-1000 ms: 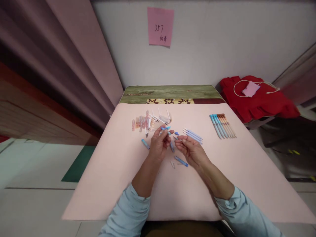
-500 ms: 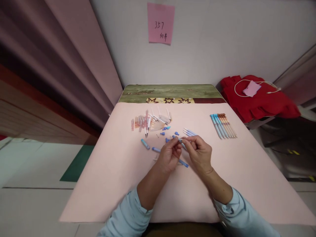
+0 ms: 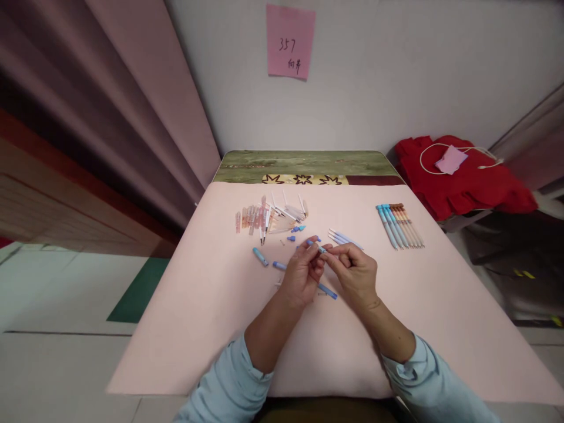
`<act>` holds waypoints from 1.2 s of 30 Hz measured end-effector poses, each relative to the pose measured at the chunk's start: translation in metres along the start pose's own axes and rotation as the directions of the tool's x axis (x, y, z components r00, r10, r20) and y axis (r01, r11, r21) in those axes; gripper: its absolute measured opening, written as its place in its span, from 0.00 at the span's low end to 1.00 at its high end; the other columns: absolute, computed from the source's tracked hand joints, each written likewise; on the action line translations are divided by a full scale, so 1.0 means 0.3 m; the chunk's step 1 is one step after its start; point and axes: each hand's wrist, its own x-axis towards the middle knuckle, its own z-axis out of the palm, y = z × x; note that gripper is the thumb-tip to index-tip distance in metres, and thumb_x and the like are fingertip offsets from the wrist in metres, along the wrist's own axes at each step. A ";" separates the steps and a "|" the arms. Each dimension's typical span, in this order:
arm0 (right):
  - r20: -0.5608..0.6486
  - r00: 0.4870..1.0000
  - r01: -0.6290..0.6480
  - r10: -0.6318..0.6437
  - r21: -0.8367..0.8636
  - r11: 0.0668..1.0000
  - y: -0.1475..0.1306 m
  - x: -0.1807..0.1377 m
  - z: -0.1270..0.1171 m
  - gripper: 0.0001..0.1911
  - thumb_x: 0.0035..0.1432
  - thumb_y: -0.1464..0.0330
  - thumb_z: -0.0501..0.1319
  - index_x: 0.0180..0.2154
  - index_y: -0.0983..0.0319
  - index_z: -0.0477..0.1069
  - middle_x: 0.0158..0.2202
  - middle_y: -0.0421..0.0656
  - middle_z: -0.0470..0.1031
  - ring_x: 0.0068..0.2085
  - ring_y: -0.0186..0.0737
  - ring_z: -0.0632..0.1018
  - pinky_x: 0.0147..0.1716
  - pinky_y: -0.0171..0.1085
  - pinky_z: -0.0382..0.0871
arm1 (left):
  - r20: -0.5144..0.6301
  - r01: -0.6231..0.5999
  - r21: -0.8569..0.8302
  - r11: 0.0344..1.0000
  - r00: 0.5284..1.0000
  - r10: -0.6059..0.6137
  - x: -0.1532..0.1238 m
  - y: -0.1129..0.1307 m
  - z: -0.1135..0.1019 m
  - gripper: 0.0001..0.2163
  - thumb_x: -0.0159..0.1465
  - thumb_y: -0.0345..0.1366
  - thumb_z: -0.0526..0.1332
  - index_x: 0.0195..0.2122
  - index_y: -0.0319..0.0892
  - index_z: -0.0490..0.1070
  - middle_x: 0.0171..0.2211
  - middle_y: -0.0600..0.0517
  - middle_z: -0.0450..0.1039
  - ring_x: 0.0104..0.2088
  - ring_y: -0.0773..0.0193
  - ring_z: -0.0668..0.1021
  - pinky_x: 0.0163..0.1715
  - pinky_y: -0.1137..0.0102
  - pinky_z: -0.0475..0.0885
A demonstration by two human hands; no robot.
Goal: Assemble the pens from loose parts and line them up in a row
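Observation:
In the middle of the table, my left hand point(image 3: 304, 270) is closed around a short blue pen barrel point(image 3: 321, 249), which tilts down to the right. My right hand point(image 3: 355, 270) pinches the lower end of that barrel; its fingertips cover whatever is there. Close by lie a blue barrel piece point(image 3: 328, 291), a small metal spring point(image 3: 323, 294) and another blue barrel point(image 3: 278, 265), partly behind my left hand. Farther left rests a teal-tipped barrel point(image 3: 259, 257). Small blue pen tops point(image 3: 295, 230) lie beyond my left hand.
Several assembled pens point(image 3: 399, 226) are lined up at the right. Light blue barrels point(image 3: 341, 237) lie just past my right hand. White refills point(image 3: 286, 208) and clear pinkish pieces point(image 3: 251, 218) are spread at the back left. A red cloth point(image 3: 467, 182) with a cable sits beyond the table.
The right fingertips have shifted slightly on the end of the barrel. A bluish piece that showed under the right hand is no longer visible. The view has moved a little.

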 end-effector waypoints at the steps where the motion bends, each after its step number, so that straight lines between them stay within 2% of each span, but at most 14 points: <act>1: 0.005 1.000 -0.016 0.016 0.010 1.000 0.001 0.001 0.001 0.11 0.55 0.60 0.69 0.31 0.60 0.76 0.18 0.31 0.51 0.21 0.30 0.58 0.25 0.34 0.59 | 0.006 -0.008 0.035 0.999 1.000 0.008 -0.001 -0.001 -0.001 0.18 0.54 0.29 0.71 0.45 0.39 0.70 0.26 0.56 0.73 0.18 0.78 0.71 0.15 0.85 0.63; 6: 0.046 0.995 -0.095 0.093 0.051 0.994 0.000 0.006 0.002 0.12 0.52 0.59 0.70 0.31 0.61 0.75 0.18 0.30 0.50 0.21 0.29 0.56 0.23 0.32 0.55 | 0.004 -0.012 0.114 0.993 1.000 0.012 -0.009 -0.005 0.003 0.21 0.51 0.34 0.73 0.44 0.38 0.70 0.22 0.58 0.70 0.16 0.77 0.69 0.13 0.84 0.59; 11: 0.115 0.970 -0.233 0.214 0.189 0.954 0.000 0.022 -0.010 0.16 0.51 0.57 0.70 0.37 0.60 0.74 0.19 0.30 0.50 0.21 0.29 0.56 0.22 0.32 0.53 | -0.012 0.031 0.076 0.997 0.999 -0.031 -0.018 0.004 0.015 0.15 0.53 0.32 0.72 0.41 0.37 0.72 0.29 0.51 0.76 0.17 0.79 0.68 0.13 0.85 0.58; 15: 0.106 0.937 -0.347 0.332 0.358 0.867 0.001 0.049 -0.034 0.22 0.61 0.49 0.59 0.37 0.62 0.73 0.17 0.31 0.50 0.19 0.29 0.52 0.18 0.32 0.46 | -0.039 0.038 0.015 0.999 0.999 -0.037 -0.009 0.048 0.014 0.09 0.60 0.30 0.66 0.41 0.36 0.72 0.32 0.47 0.78 0.17 0.80 0.67 0.12 0.86 0.59; 17: 0.118 0.919 -0.390 0.376 0.416 0.821 0.002 0.060 -0.039 0.26 0.62 0.46 0.55 0.36 0.62 0.73 0.17 0.31 0.49 0.18 0.29 0.49 0.17 0.32 0.42 | -0.073 0.022 -0.049 0.999 0.997 -0.025 -0.001 0.076 0.011 0.05 0.63 0.28 0.63 0.40 0.35 0.72 0.33 0.46 0.78 0.17 0.80 0.67 0.12 0.87 0.58; 19: 0.155 0.908 -0.417 0.389 0.425 0.803 0.002 0.061 -0.032 0.28 0.62 0.44 0.53 0.36 0.63 0.73 0.17 0.31 0.49 0.18 0.29 0.49 0.16 0.32 0.41 | -0.076 0.000 -0.151 0.989 0.997 -0.012 0.006 0.099 0.009 0.03 0.66 0.27 0.59 0.38 0.35 0.71 0.33 0.47 0.77 0.17 0.81 0.66 0.12 0.88 0.59; 21: 0.208 0.903 -0.429 0.376 0.392 0.814 0.003 0.050 -0.016 0.29 0.63 0.44 0.52 0.35 0.63 0.73 0.17 0.32 0.50 0.18 0.29 0.51 0.17 0.32 0.43 | -0.065 0.018 -0.218 0.976 0.997 -0.033 0.008 0.110 0.008 0.05 0.68 0.27 0.56 0.37 0.34 0.71 0.33 0.47 0.76 0.17 0.81 0.67 0.12 0.89 0.60; 24: 0.281 0.912 -0.380 0.299 0.301 0.875 0.009 0.021 0.010 0.28 0.65 0.46 0.50 0.35 0.63 0.74 0.17 0.33 0.53 0.19 0.30 0.55 0.18 0.32 0.48 | -0.031 0.109 -0.228 0.968 0.992 -0.119 0.006 0.119 0.008 0.07 0.69 0.27 0.54 0.37 0.32 0.71 0.32 0.47 0.76 0.18 0.80 0.69 0.13 0.88 0.63; 25: 0.299 0.918 -0.340 0.260 0.261 0.903 0.012 0.013 0.015 0.28 0.66 0.47 0.50 0.36 0.63 0.74 0.18 0.33 0.54 0.19 0.31 0.57 0.20 0.32 0.50 | -0.023 0.105 -0.233 0.967 0.993 -0.114 0.006 0.123 0.007 0.07 0.69 0.27 0.54 0.38 0.32 0.70 0.32 0.46 0.76 0.18 0.80 0.69 0.14 0.88 0.64; 28: 0.354 0.924 -0.196 0.147 0.106 0.975 0.021 -0.001 0.014 0.24 0.68 0.52 0.49 0.37 0.62 0.74 0.20 0.35 0.61 0.23 0.33 0.65 0.26 0.33 0.59 | -0.049 -0.002 -0.255 0.967 0.999 -0.011 0.011 0.137 0.001 0.06 0.70 0.28 0.54 0.39 0.33 0.70 0.32 0.48 0.76 0.18 0.80 0.69 0.14 0.89 0.64; 31: 0.433 0.898 -0.082 0.077 -0.009 0.997 0.025 0.000 0.008 0.19 0.69 0.56 0.49 0.40 0.60 0.73 0.25 0.38 0.68 0.28 0.36 0.71 0.31 0.34 0.63 | -0.056 -0.015 -0.203 0.979 0.998 0.004 0.023 0.140 -0.009 0.05 0.69 0.27 0.55 0.39 0.34 0.70 0.32 0.48 0.76 0.19 0.79 0.70 0.14 0.88 0.65; 34: 0.479 0.877 -0.022 0.032 -0.026 0.999 0.023 0.002 0.009 0.17 0.69 0.59 0.50 0.40 0.60 0.73 0.30 0.41 0.74 0.32 0.37 0.74 0.35 0.35 0.65 | -0.048 -0.038 -0.139 0.990 0.998 0.031 0.037 0.137 -0.022 0.05 0.68 0.26 0.55 0.37 0.33 0.71 0.32 0.48 0.76 0.19 0.79 0.70 0.15 0.87 0.65; 36: 0.463 0.886 -0.006 0.013 -0.017 1.000 0.018 0.004 0.008 0.15 0.68 0.60 0.51 0.39 0.60 0.73 0.33 0.42 0.75 0.34 0.37 0.74 0.36 0.35 0.66 | -0.037 -0.081 -0.121 0.989 0.996 0.077 0.046 0.138 -0.032 0.06 0.68 0.27 0.55 0.37 0.33 0.71 0.32 0.48 0.76 0.19 0.80 0.70 0.15 0.87 0.65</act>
